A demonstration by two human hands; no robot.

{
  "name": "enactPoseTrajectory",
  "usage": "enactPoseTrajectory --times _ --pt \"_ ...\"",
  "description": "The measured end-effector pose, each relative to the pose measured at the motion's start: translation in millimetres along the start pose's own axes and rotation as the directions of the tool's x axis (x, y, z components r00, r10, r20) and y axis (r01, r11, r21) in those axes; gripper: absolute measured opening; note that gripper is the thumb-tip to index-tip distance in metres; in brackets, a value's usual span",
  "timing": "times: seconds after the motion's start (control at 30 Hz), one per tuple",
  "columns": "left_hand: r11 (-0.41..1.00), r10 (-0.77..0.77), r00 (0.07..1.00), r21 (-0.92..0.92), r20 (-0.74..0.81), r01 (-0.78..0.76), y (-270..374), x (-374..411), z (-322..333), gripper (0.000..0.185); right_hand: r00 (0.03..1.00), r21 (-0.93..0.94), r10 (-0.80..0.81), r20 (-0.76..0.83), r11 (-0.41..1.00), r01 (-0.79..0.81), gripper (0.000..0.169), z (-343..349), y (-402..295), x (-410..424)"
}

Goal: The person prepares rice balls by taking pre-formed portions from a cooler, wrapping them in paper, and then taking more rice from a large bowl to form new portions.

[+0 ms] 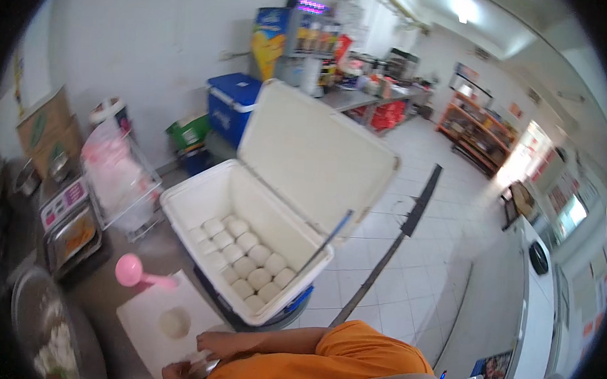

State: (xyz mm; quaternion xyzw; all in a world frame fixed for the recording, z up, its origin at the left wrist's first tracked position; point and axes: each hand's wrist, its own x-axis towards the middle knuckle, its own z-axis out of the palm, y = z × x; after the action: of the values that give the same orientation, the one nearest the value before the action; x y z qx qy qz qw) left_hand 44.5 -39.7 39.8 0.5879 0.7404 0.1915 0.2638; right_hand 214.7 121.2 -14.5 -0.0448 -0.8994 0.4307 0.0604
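Note:
At the bottom, my right hand (216, 344) reaches over the near edge of a white sheet or board (145, 312). My left hand (176, 375) is just below it, partly cut off by the frame. Between them shows something pale and shiny (206, 365), too blurred to name; whether either hand grips it is unclear. A flat, round piece of dough (175, 323) lies on the white surface. Beside it, the handle of a pink scoop (129, 270) rests across a corner. Beyond stands a cooler box (189, 204) with its lid (321, 154) raised, holding rows of pale dough balls (245, 267).
Left, a large metal bowl (89, 348) contains chopped whitish food. A metal tray (77, 242) of orange shreds sits by a scale (65, 203). A wire rack (146, 202) holds plastic bags. A blue-tipped rod (338, 227) leans across the cooler's rim. Behind is a blue cooler (231, 101).

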Motion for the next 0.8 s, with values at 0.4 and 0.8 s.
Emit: enactPoseTrajectory --times 0.4,0.8 --pt "0.863 -0.195 0.975 -0.452 0.111 0.224 -40 19 17 0.018 0.995 0.026 0.010 -0.096 1.000 -0.007 0.026 3 -5 -1" --pt "0.997 0.031 0.985 -0.063 -0.170 -0.042 -41 14 20 0.018 0.974 0.144 0.169 -0.154 0.979 -0.147 0.015 6 -5 5"
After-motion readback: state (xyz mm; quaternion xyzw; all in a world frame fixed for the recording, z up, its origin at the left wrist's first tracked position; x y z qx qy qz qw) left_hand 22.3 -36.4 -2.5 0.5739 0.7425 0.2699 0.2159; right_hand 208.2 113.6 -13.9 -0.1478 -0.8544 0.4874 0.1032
